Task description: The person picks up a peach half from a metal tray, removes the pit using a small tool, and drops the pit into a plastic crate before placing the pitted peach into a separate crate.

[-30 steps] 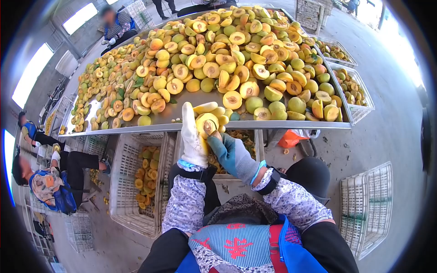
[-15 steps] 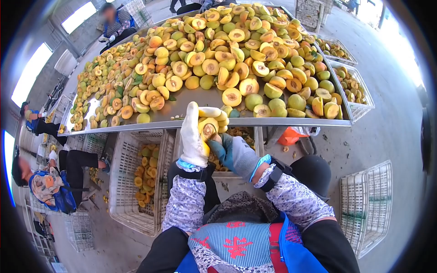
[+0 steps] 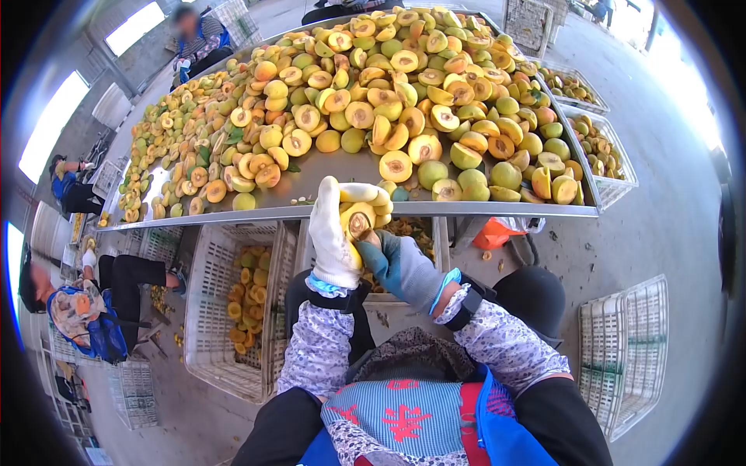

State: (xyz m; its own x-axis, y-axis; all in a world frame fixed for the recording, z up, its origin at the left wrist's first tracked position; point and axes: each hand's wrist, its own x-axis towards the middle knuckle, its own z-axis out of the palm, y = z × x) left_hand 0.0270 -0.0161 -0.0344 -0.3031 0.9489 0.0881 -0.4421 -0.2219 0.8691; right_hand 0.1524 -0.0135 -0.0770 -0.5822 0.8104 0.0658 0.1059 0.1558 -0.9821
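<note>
My left hand (image 3: pixel 332 239), in a white and yellow glove, is closed around a halved peach (image 3: pixel 358 223). The fruit's cut face points up, with a brown centre showing. Against its lower right side presses my right hand (image 3: pixel 398 264), in a grey and blue glove, its fingers curled closed. Whatever the right fingers grip is hidden. Both hands are just in front of the near rim of a metal table (image 3: pixel 451 208), above a crate (image 3: pixel 444 247) partly hidden by them. A large heap of peach halves (image 3: pixel 359 115) covers much of the tabletop.
A white crate (image 3: pixel 203 311) holding peach halves stands at lower left. Nested crates (image 3: pixel 622 353) are on the floor at right. Filled crates (image 3: pixel 615 185) line the table's right side. An orange bag (image 3: pixel 496 233) hangs below the rim. Co-workers (image 3: pixel 89 314) sit at left.
My hands and the peach half have barely moved, dipping very slightly. At the left, co-workers have shifted their arms and posture a little.
</note>
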